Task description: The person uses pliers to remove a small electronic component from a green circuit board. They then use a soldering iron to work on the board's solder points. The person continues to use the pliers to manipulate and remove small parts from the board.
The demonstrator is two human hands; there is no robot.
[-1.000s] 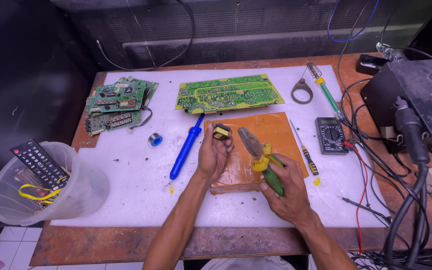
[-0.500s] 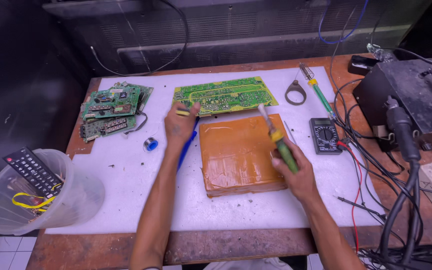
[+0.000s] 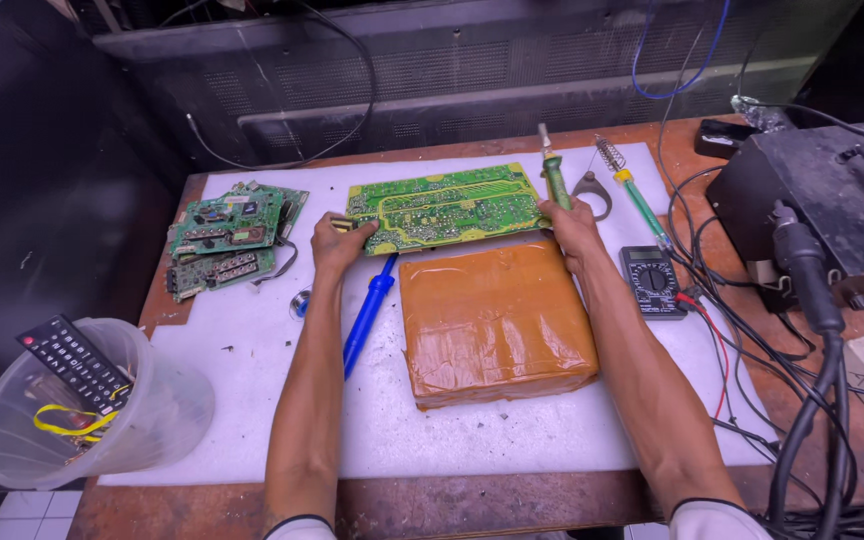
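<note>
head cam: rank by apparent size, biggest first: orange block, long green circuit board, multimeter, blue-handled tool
1. orange block, though it lies nearer the camera, which flatters it.
2. long green circuit board, which both hands grip at its ends; its true size may rival the block's.
3. blue-handled tool: longer than the multimeter but thin.
4. multimeter.
Ranks 3 and 4 are close.

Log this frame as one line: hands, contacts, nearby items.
left hand: grips left end of green circuit board | right hand: holds green-handled tool at board's right end | orange block: below board | blue screwdriver: lies untouched
</note>
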